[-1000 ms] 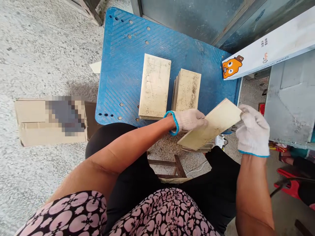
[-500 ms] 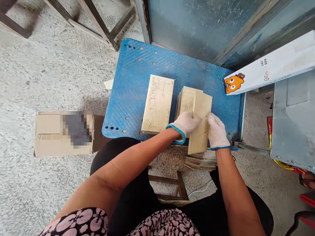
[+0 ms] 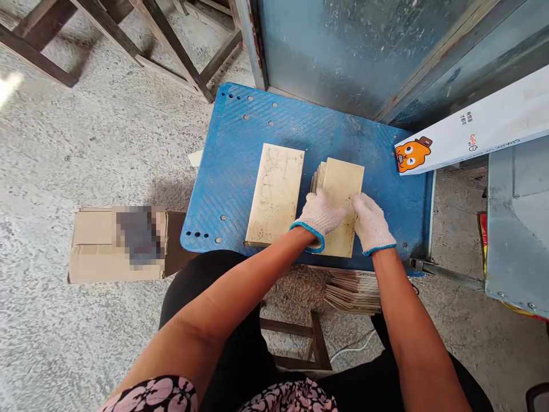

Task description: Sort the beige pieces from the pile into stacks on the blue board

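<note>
Now tile [image 3: 342, 186] lowered flat onto stack [image 3: 317, 177], left hand [image 3: 319, 217], right hand [image 3: 372, 224] gripping.

Left stack [image 3: 275, 193] & right stack [image 3: 343, 180] are set side by side on platform [image 3: 231, 166], w/ left hand [image 3: 319, 217] & right hand [image 3: 371, 224] laid on the latter. Carton [image 3: 92, 246] is placed L of platform.

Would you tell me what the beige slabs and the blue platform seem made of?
The beige slabs look like thin ceramic tile, matte and stained, with crisp edges. The blue platform looks like moulded plastic, ribbed with holes.
</note>
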### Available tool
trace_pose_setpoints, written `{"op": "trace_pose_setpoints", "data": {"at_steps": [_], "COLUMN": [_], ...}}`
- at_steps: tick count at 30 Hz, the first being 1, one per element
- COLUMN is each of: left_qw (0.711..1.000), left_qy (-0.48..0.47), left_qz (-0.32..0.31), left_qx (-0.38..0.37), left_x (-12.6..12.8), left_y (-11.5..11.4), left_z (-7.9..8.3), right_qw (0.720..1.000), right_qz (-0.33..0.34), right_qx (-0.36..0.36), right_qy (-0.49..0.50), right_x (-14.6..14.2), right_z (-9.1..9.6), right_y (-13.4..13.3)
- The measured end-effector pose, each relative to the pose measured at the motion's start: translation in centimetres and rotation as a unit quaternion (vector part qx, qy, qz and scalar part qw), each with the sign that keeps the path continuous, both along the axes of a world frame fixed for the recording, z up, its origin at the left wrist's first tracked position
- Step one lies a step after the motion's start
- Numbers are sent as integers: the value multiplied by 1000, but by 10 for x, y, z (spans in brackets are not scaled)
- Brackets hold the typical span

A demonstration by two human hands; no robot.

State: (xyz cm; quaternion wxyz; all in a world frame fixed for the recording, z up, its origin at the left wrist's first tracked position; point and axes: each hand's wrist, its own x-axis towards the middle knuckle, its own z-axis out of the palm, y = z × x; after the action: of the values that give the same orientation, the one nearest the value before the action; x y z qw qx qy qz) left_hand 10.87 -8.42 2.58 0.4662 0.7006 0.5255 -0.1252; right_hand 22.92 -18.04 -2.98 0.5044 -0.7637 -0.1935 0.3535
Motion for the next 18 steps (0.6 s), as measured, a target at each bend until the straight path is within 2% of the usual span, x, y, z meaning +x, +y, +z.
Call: {"op": "trace_pose_setpoints", "data": {"at_steps": [5,9,12,14,18], "left_qw": [1000,999,998,997,992], "left_qy": [25,42,46,37,-15], "left_qz": [0,-10,-15,-27,-64], "left_qx": [4,32,43,60,103], "left_x": [1,2,2,0,-7], "left_y": [5,7,5,2,-5], "left_z": [-6,-3,-2,-3,1], "right_qw": [991,972,962,965,976], "right_qz": [44,26,21,-4,-114], "right_qx": [-86,-197,-239,-215,-37], "right_qy": [-90,-125,-133,-150,-183], "right_x": [0,-4,-5,-4,-1], "right_z": [2,4,2,3,14], "right_y": [3,9,13,14,-4]}}
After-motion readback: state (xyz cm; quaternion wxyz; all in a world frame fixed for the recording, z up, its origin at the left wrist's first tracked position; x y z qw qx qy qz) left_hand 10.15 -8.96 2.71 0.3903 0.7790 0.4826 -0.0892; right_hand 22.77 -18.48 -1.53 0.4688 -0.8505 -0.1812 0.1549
